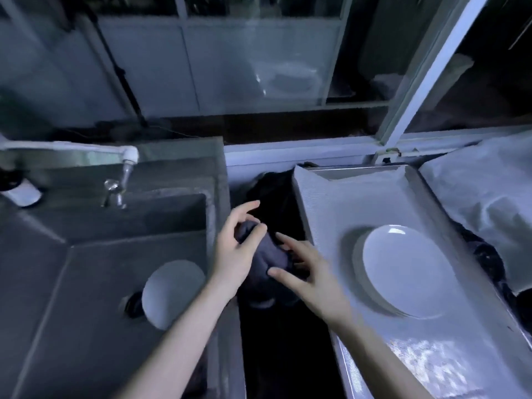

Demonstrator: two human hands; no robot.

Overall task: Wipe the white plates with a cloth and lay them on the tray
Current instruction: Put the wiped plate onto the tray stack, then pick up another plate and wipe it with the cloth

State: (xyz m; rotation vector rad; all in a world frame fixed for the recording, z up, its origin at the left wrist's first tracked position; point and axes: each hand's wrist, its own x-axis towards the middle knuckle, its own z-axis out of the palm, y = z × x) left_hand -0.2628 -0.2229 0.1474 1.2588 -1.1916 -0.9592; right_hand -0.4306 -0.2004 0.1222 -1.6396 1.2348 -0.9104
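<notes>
In the head view, my hands meet over the dark gap between sink and tray. My left hand (237, 246) grips the bunched dark grey cloth (266, 256), with the thumb curled over its top and the forefinger lifted free. My right hand (312, 279) is spread with straight fingers. Their tips touch the cloth's right side without closing on it. Motion blur hides anything finer.

One round white ceramic plate (172, 292) lies in the dark grey stone sink (86, 269), at about eight o'clock from my hands and just beside the drain. At three o'clock, a stack of white ceramic plates (403, 272) rests on the long metal tray lined with white fabric (354, 197).

I judge the cloth to be soft, limp and light. It will drape and slip loose unless I keep it wadded in my palm, so one hand should hold it as a pad. The plate in the sink is stiff and glazed, probably slick if it is wet, and it would chip against the stone. I would take it by the rim at its three o'clock edge, the side nearest my hands, with my thumb on top and my fingers underneath. The cloth can then work across its face.
</notes>
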